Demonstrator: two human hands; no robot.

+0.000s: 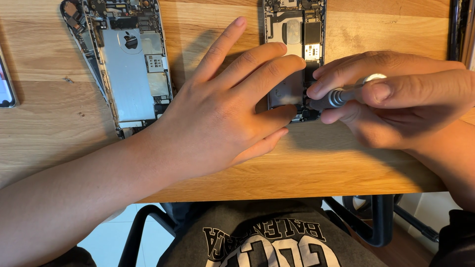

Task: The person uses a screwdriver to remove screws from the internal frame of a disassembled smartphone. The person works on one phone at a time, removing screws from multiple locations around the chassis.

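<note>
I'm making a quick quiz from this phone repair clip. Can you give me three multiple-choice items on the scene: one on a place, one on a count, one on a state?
1. Where does the left hand rest?
A. on the opened phone under the screwdriver
B. on the chair
C. on the phone at far left

2. How many opened phone bodies with bare insides lie on the table?
A. one
B. two
C. four

3. How is the screwdriver held?
A. lying loose on the table
B. pinched in the right hand, tip down at the phone's lower end
C. in the left hand

Answers: 1 A, its fingers lie across that phone. 2 B, a second opened phone lies at upper left. 3 B, the right fingers wrap its metal shaft.
</note>
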